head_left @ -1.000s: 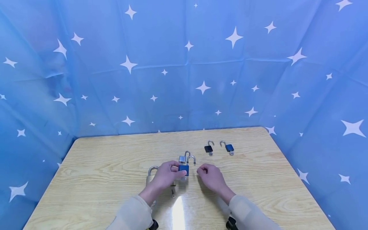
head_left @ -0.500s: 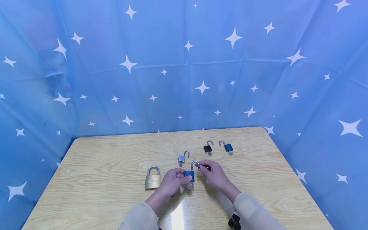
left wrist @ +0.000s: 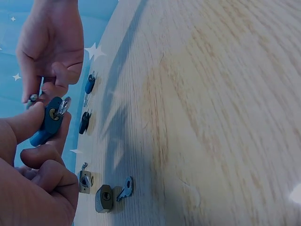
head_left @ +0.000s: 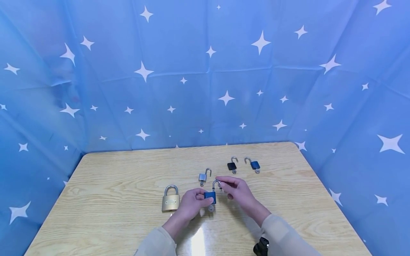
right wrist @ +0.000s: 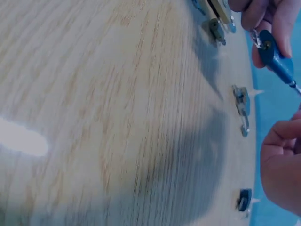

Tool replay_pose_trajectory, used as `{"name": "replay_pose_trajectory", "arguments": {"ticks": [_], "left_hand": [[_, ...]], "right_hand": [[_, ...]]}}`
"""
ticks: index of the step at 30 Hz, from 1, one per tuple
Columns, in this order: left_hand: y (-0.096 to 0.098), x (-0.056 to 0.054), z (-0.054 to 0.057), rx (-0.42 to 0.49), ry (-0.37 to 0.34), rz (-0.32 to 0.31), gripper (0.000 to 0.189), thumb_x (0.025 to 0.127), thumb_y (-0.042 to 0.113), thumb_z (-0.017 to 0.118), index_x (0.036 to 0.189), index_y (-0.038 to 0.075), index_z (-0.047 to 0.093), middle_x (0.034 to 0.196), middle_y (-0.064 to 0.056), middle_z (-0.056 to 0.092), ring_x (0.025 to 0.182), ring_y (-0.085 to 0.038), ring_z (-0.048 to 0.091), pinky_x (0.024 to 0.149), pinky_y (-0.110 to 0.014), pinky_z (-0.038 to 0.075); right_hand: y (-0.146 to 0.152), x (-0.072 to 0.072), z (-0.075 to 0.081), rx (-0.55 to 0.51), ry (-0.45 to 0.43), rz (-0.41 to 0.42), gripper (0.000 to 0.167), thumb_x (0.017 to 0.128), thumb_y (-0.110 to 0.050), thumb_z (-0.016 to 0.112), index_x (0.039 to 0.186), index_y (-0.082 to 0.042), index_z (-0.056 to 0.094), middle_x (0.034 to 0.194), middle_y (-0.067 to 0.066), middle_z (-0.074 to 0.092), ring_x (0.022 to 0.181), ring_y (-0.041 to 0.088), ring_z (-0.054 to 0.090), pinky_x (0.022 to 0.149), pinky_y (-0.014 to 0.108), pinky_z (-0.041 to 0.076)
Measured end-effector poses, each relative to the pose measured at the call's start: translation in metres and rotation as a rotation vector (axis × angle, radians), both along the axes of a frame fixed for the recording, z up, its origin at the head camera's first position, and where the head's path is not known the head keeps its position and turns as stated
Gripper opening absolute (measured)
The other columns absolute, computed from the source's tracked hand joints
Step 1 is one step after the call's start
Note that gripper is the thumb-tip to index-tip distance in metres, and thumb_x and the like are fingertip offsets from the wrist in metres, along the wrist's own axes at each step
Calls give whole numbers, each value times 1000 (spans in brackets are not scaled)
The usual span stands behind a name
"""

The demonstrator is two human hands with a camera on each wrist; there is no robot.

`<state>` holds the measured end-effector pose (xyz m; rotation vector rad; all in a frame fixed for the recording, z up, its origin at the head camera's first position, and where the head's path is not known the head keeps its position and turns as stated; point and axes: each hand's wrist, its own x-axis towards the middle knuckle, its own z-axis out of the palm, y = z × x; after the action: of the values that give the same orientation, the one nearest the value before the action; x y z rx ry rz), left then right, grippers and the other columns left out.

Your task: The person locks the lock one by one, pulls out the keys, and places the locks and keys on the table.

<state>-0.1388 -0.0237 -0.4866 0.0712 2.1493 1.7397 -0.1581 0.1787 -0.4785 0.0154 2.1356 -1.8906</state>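
Observation:
In the head view my left hand (head_left: pixel 189 205) holds a blue padlock (head_left: pixel 210 196) by its body, thumb in front, raised over the table. Its shackle (head_left: pixel 216 183) stands up, popped out at one side. A key (left wrist: pixel 63 106) sits in the keyway at its bottom, seen in the left wrist view. My right hand (head_left: pixel 239 192) pinches the free side of the shackle between thumb and fingers. In the right wrist view the blue padlock (right wrist: pixel 275 55) shows from below, and its shackle runs out of frame.
Beside my left hand stands a large brass padlock (head_left: pixel 171 203), its shackle down. Farther back lie unlocked silver (head_left: pixel 202 177), black (head_left: pixel 232 166) and second blue (head_left: pixel 255 165) padlocks. A small padlock (left wrist: pixel 104 198) and a key (left wrist: pixel 125 189) appear in the left wrist view.
My left hand has brought the blue padlock right and nearer to me, uncovering the brass padlock. My right hand, earlier apart from it, has come to the shackle.

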Motion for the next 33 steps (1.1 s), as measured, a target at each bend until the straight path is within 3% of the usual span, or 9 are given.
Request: {"name": "replay_pose_trajectory", "arguments": {"ticks": [3,6,15,23,33], "left_hand": [[-1,-1,-1,-17,3,10,37,82,22,77,109,2,64,89,-5,73,82,-18,66,76,-32,46],[-1,-1,-1,-19,12,7,36,82,23,77,108,2,64,87,-5,72,81,-17,64,74,-31,46],[2,1,-7,-30,43,-1,41,79,19,80,112,1,63,91,-8,71,81,-15,63,72,-31,48],[2,3,-11,66,36,0,36,82,17,77,111,-3,68,99,-17,74,89,-24,73,90,-42,53],[5,5,-13,83,22,52,29,83,24,77,102,2,72,90,-10,75,80,-12,69,80,-28,49]], "right_hand": [[-3,-1,1,-17,6,24,39,97,-27,60,133,-11,60,122,6,61,70,11,44,62,24,41],[-7,0,3,0,19,29,38,96,-28,62,130,-12,62,114,4,62,69,12,44,62,24,41],[-23,0,8,170,153,16,28,90,-24,70,112,-7,69,109,6,68,80,13,54,63,28,48],[-28,-5,8,167,130,-69,18,85,-11,74,100,-1,71,89,8,68,72,10,53,63,21,43],[-33,-5,8,150,144,-122,10,85,-15,75,92,-8,73,90,4,70,72,10,56,64,22,46]]}}
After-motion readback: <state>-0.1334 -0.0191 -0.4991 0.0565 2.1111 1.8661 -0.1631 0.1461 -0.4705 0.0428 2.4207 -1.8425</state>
